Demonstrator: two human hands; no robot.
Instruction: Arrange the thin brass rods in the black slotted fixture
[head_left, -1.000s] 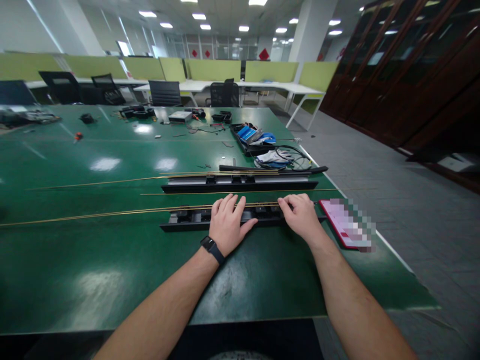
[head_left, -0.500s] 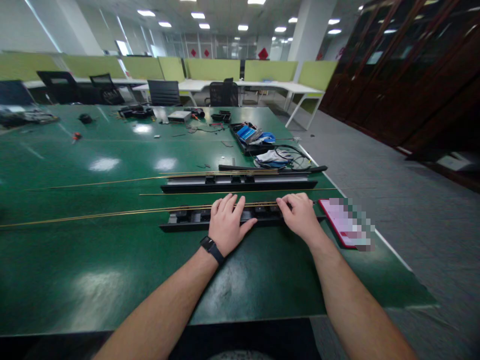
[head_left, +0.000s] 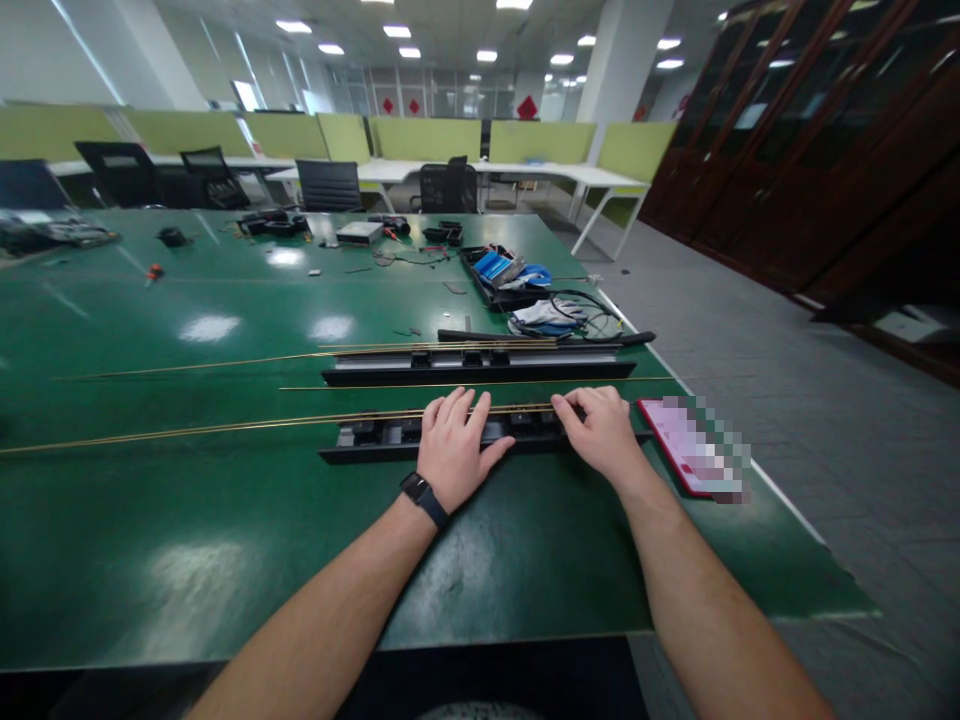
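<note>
My left hand [head_left: 455,448] lies flat with its fingers spread across a long black rail [head_left: 390,452], which has a grey inner channel and small black blocks in it. Several thin brass-coloured rods [head_left: 225,428] run from the left edge along the rail and under my left fingers. At the rail's right part, the thumb and forefinger of my right hand [head_left: 600,425] are pinched together at the rods' right end. The exact grip is partly hidden. Just beyond, a single brass-coloured rod [head_left: 360,387] lies on the green table.
A second black rail [head_left: 480,374] with rods on it lies farther back, parallel. A red-edged phone-like device [head_left: 679,450], partly blurred, is right of my right hand. Behind stand a black tray [head_left: 495,290] and gloves [head_left: 547,317] with cables. The green table [head_left: 225,560] ends at the right.
</note>
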